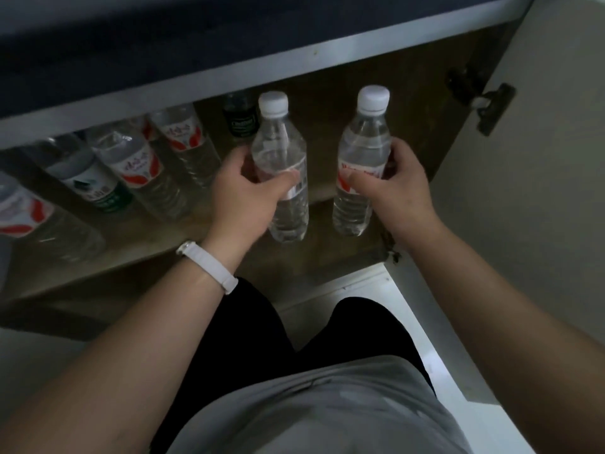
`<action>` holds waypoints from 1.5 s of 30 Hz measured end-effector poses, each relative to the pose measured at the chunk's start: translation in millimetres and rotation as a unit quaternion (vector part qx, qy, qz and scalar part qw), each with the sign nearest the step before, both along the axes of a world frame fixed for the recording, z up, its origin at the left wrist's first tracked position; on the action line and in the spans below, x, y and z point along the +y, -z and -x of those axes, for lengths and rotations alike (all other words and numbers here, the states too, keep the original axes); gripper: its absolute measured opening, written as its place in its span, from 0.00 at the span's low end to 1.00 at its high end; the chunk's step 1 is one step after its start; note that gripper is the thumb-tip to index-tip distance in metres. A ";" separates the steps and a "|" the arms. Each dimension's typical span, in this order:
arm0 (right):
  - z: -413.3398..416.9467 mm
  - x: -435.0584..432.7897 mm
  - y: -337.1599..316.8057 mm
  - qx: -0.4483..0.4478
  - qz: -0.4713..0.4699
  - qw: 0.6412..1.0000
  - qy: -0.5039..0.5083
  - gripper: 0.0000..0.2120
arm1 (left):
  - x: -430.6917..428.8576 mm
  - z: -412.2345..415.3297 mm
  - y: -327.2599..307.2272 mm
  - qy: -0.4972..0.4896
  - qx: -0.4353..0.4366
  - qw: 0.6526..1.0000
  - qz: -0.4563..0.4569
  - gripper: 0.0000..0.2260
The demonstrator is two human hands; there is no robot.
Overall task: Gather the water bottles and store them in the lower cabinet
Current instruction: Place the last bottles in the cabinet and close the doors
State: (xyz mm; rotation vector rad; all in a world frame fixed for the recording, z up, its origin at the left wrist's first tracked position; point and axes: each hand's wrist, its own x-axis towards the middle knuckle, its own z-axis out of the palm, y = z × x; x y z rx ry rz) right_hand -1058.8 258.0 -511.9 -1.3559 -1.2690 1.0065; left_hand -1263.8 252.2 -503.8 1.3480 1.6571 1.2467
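Dim, soft overall. Brightest patch: white floor (366,290) at lower right. Cabinet interior (409,103) shadowed. Left-edge bottles (29,211) blurred; wide-angle bending at edges.

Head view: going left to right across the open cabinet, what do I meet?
Row of stored bottles → dark green-labelled bottle at the back → left hand gripping a bottle → right hand gripping another bottle → door hinge → open cabinet door.

Stored bottles (137,168) crowd the shelf's (330,93) left; its right lies open.
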 end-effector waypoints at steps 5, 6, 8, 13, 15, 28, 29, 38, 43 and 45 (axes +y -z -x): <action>4.0 35.5 -5.6 0.010 -0.019 1.000 0.003 0.27 | 34.0 -2.9 -13.0 -0.008 0.004 1.000 -0.027 0.19; 4.0 44.0 -5.4 0.015 -0.020 1.000 0.005 0.27 | 41.8 -4.4 -12.7 -0.014 0.003 0.999 -0.031 0.20; 4.5 63.2 -5.1 0.015 -0.017 1.000 0.001 0.26 | 57.1 -8.1 -10.6 -0.024 0.012 0.999 -0.029 0.22; 0.0 97.0 -1.2 0.014 -0.022 0.999 -0.026 0.28 | 76.2 -22.8 -1.1 -0.062 0.013 0.997 -0.033 0.21; -2.2 106.6 4.8 0.012 -0.019 0.999 -0.039 0.31 | 80.9 -28.6 5.8 -0.077 0.004 0.996 -0.045 0.22; 13.7 105.5 54.0 -0.083 -0.030 0.995 -0.044 0.40 | 80.3 -29.0 57.1 -0.045 0.025 0.998 -0.026 0.30; 15.8 104.9 61.6 -0.097 -0.033 0.994 -0.035 0.40 | 79.7 -27.8 62.5 -0.041 0.035 0.998 -0.018 0.29; 15.8 123.3 80.6 -0.141 -0.057 0.988 0.012 0.32 | 95.0 -42.2 73.0 -0.072 0.054 0.996 -0.003 0.33; -2.9 154.6 77.3 -0.140 -0.029 0.988 0.051 0.31 | 128.3 -63.7 74.7 -0.081 0.072 0.994 -0.007 0.33; -11.9 167.2 75.7 -0.136 -0.020 0.989 0.056 0.33 | 142.3 -73.8 74.8 -0.085 0.093 0.992 -0.019 0.31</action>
